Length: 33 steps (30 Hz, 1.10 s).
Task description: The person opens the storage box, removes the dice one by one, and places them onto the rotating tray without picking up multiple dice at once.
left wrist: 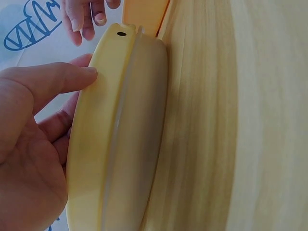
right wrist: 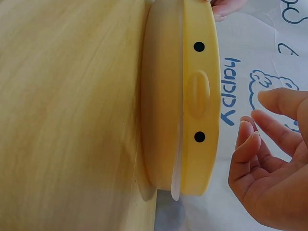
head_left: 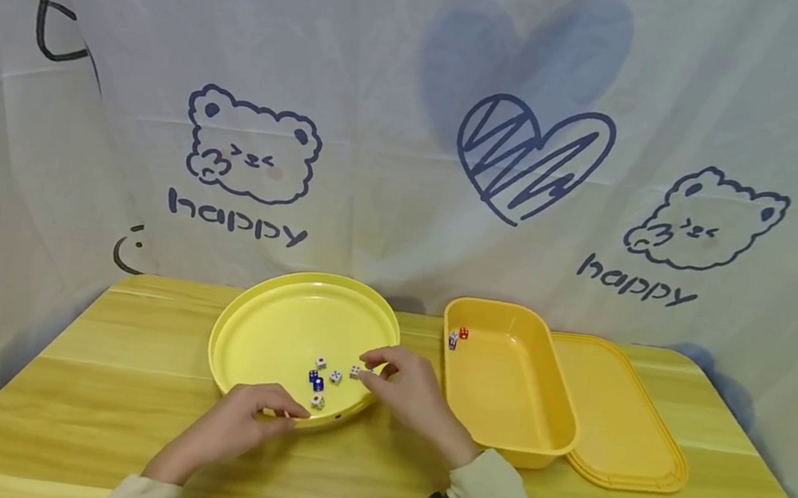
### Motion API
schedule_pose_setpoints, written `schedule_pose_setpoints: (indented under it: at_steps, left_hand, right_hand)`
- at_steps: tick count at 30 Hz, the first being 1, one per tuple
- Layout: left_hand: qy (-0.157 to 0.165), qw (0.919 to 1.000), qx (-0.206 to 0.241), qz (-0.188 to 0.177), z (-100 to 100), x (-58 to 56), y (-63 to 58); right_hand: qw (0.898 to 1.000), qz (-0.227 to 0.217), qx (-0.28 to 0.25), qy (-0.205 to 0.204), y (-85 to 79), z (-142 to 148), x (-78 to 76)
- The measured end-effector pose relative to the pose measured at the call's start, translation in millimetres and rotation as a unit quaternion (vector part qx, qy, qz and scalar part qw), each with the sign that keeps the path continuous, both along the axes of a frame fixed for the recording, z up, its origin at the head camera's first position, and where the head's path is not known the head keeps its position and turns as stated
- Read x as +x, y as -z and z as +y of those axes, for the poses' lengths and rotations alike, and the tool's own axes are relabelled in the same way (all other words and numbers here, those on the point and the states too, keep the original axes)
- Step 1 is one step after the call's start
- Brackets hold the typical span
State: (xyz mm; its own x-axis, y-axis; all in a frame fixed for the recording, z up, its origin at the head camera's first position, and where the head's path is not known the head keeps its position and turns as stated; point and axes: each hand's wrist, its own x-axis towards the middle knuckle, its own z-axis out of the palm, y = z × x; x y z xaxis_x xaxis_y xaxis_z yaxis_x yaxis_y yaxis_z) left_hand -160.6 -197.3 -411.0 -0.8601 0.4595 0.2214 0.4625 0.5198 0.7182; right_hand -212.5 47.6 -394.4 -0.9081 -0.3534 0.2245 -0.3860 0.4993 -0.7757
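A round yellow tray [head_left: 268,324] holds several small dice near its front, including white dice [head_left: 335,377] and blue dice [head_left: 317,385]. My left hand [head_left: 264,415] holds the tray's front rim. In the left wrist view its thumb [left wrist: 77,77] lies on the outer wall, with the other fingers behind the rim. Above the tray's right side, my right hand [head_left: 407,389] is beside a white die [head_left: 355,372]. Thumb and index finger stand slightly apart in the right wrist view, and nothing shows between the fingers [right wrist: 276,130].
An orange rectangular box [head_left: 510,381] stands right of the tray. In its far left corner lie a red die [head_left: 463,333] and white-and-blue dice [head_left: 452,340]. A flat orange lid [head_left: 627,414] lies against the box's right side. Behind the wooden table [head_left: 83,409] hangs a printed cloth [head_left: 387,113].
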Motion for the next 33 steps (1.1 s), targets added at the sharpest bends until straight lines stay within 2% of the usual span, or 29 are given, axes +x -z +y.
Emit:
schedule_pose_setpoints:
  at_steps: [6,17,26,33]
  left_hand:
    - [-0.004,0.9999,-0.001,-0.012,0.2,-0.4,-1.3]
    - [-0.002,0.9999,0.003,-0.012,0.4,-0.2,-1.5]
    - [-0.001,0.9999,0.006,-0.015,1.6,-0.1,-1.3]
    - [-0.001,0.9998,0.008,-0.018,0.9,0.5,-2.1]
  right_hand:
    - [1.0,-0.012,0.004,-0.002,-2.0,1.2,0.5]
    - [1.0,-0.028,0.005,0.006,-5.6,4.7,3.1]
    - [1.0,-0.005,-0.011,0.013,-13.2,14.5,4.6]
    - [0.998,0.016,-0.024,0.05,-23.5,26.1,2.0]
